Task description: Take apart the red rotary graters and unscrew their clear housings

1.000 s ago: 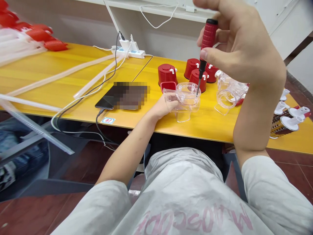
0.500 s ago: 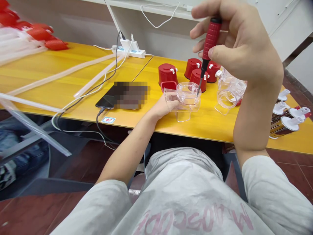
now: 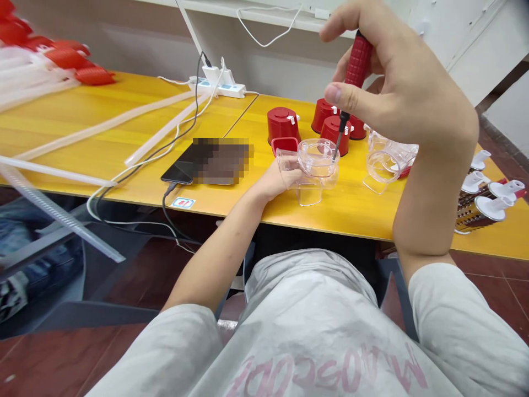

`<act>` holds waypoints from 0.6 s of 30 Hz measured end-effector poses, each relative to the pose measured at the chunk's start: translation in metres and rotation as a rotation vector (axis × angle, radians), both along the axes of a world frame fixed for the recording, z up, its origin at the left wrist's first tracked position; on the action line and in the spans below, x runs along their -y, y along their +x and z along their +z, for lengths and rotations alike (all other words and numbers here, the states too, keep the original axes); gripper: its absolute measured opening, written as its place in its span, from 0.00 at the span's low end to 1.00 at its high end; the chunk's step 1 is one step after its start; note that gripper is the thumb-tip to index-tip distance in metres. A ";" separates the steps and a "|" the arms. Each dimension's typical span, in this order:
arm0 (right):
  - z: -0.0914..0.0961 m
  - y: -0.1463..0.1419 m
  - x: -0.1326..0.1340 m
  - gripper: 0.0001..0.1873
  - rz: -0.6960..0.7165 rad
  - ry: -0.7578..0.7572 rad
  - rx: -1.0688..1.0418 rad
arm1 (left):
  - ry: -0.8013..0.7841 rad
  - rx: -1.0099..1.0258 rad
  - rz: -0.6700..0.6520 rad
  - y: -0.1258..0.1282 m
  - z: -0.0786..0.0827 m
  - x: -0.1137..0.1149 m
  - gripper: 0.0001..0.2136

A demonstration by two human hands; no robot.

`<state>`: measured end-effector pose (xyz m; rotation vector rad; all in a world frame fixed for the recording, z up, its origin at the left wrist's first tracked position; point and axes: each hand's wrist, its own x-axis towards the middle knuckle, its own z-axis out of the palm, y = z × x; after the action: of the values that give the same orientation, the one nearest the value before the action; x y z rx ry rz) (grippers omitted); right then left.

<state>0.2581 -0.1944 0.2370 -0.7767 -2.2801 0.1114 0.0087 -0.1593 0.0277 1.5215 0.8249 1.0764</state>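
Observation:
Upright in my right hand (image 3: 397,82) is a screwdriver (image 3: 357,63) with a red, black-ended handle; thumb and fingers close around the handle. Its tip reaches the right side of the round opening on a clear plastic housing (image 3: 316,165). My left hand (image 3: 285,176) grips that housing from the left, its fingers partly seen through the plastic. The housing rests at the front of the yellow table (image 3: 248,198). Just behind it lies a small red part (image 3: 285,145). Another clear plastic housing (image 3: 382,168) stands to the right, partly behind my right wrist.
Several red cups (image 3: 283,125) stand behind the housing. Metal grater drums (image 3: 483,212) with white ends sit at the right. A phone (image 3: 179,165) on a cable lies left, near long translucent strips (image 3: 161,132) and a white power strip (image 3: 223,88).
The fingers of my right hand have shifted around the screwdriver handle, the thumb swinging leftward across it. The screwdriver tip, housing and left hand stay in place.

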 end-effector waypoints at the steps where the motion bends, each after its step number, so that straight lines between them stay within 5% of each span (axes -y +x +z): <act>1: 0.001 -0.001 0.002 0.24 -0.051 0.022 0.006 | -0.024 0.021 -0.006 0.000 0.000 0.000 0.26; 3: 0.002 -0.001 0.003 0.27 -0.054 0.026 -0.003 | -0.086 0.066 -0.019 0.000 0.000 0.000 0.26; 6: 0.001 0.001 -0.002 0.36 0.150 -0.045 -0.080 | -0.093 0.062 -0.012 0.000 0.000 -0.001 0.25; 10: -0.002 0.002 -0.012 0.23 0.301 -0.114 -0.189 | -0.085 0.052 0.003 0.000 -0.002 -0.004 0.22; 16: 0.000 0.007 -0.010 0.15 -0.126 0.073 -0.028 | -0.092 0.052 -0.002 0.000 0.000 -0.002 0.24; 18: 0.001 0.009 -0.008 0.21 -0.112 0.074 -0.018 | -0.099 0.056 -0.008 0.000 0.001 -0.001 0.24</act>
<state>0.2671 -0.1863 0.2383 -0.8592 -2.2059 -0.0175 0.0085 -0.1582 0.0283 1.4050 0.8214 1.0524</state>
